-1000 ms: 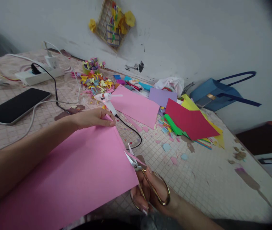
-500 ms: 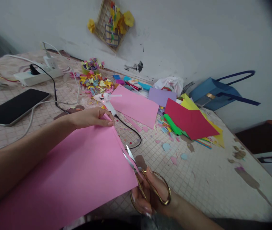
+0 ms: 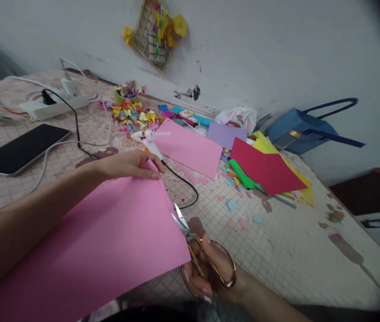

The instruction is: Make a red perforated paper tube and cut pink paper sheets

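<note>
A large pink paper sheet (image 3: 116, 232) lies at the near left, its top corner pinched by my left hand (image 3: 133, 164). Along the sheet's right edge runs a narrow strip (image 3: 166, 193), partly cut from it. My right hand (image 3: 206, 268) has its fingers through the gold handles of a pair of scissors (image 3: 183, 227). The silver blades are apart and point up along the cut, at the paper's edge. Just beyond my left hand lies a white glue gun (image 3: 149, 142) with a black cord.
At left are a black tablet (image 3: 22, 150), a power strip (image 3: 54, 107) and cables. A heap of paper scraps (image 3: 134, 114) lies at the back. Another pink sheet (image 3: 190, 150), a red sheet (image 3: 265, 167) and green paper (image 3: 242, 175) lie right of the glue gun. A blue bag (image 3: 299, 129) stands behind.
The strip's lower part no longer hangs over the scissors toward my right hand. My left fingers have spread slightly to the right. The scissors have barely moved.
</note>
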`<state>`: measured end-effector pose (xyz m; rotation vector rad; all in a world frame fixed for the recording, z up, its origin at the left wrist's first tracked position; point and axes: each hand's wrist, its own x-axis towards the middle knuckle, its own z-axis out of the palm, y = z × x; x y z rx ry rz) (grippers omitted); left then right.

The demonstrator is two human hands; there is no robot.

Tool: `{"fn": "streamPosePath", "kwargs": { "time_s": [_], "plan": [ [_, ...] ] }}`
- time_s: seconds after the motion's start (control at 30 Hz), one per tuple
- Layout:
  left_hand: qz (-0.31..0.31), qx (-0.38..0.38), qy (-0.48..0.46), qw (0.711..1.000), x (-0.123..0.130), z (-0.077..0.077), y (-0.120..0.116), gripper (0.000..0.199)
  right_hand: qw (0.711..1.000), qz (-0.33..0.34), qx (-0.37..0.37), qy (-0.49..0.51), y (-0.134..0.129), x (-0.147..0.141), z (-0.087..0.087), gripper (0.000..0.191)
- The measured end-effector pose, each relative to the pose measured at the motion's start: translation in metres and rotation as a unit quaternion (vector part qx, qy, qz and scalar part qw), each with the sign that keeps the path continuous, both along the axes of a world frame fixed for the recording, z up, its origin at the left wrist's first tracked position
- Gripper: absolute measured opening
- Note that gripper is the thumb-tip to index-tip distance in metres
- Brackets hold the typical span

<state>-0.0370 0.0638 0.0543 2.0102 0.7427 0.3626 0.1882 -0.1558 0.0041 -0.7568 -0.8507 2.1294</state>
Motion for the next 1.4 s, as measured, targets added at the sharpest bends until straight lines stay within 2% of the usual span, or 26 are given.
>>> {"fn": "streamPosePath", "kwargs": {
  "time_s": [0.1, 0.3, 0.57, 0.7, 0.8, 0.9, 1.0, 1.1, 1.2, 1.4],
  "plan": [
    [-0.029, -0.039, 0.004, 0.999, 0.000, -0.001, 0.002, 0.031, 1.000, 0.008, 0.002, -0.006, -0.002, 0.000, -0.001, 0.069],
    [-0.042, -0.095, -0.044, 0.994, 0.000, 0.001, 0.002, 0.031, 1.000, 0.026, 0.002, -0.004, -0.007, 0.002, -0.005, 0.081],
    [-0.059, -0.121, -0.078, 0.988, -0.001, 0.003, 0.001, 0.031, 1.000, 0.006, 0.021, -0.021, -0.007, 0.001, 0.000, 0.070],
    [-0.059, -0.095, -0.081, 0.990, -0.002, 0.003, 0.001, 0.028, 0.999, 0.003, 0.032, -0.019, -0.008, 0.000, -0.004, 0.071],
    [-0.079, -0.067, -0.068, 0.992, 0.000, 0.009, -0.001, 0.030, 0.999, -0.004, 0.039, -0.018, -0.009, 0.000, -0.005, 0.075],
    [-0.108, 0.025, -0.031, 0.993, 0.003, 0.020, -0.004, 0.026, 0.999, -0.004, 0.037, -0.030, -0.009, 0.000, -0.005, 0.076],
    [-0.130, 0.138, 0.029, 0.982, 0.008, 0.031, -0.008, 0.020, 0.998, -0.012, 0.040, -0.050, -0.010, 0.000, -0.006, 0.074],
    [-0.137, 0.193, 0.077, 0.968, 0.014, 0.040, -0.011, 0.018, 0.997, -0.013, 0.044, -0.069, -0.012, -0.001, -0.006, 0.073],
    [-0.175, 0.188, 0.097, 0.961, 0.023, 0.044, -0.013, 0.015, 0.995, -0.016, 0.047, -0.086, -0.014, -0.001, -0.007, 0.074],
    [-0.276, 0.084, 0.082, 0.954, 0.037, 0.046, -0.016, 0.011, 0.992, -0.008, 0.051, -0.115, -0.017, -0.001, -0.005, 0.074]
  ]
}}
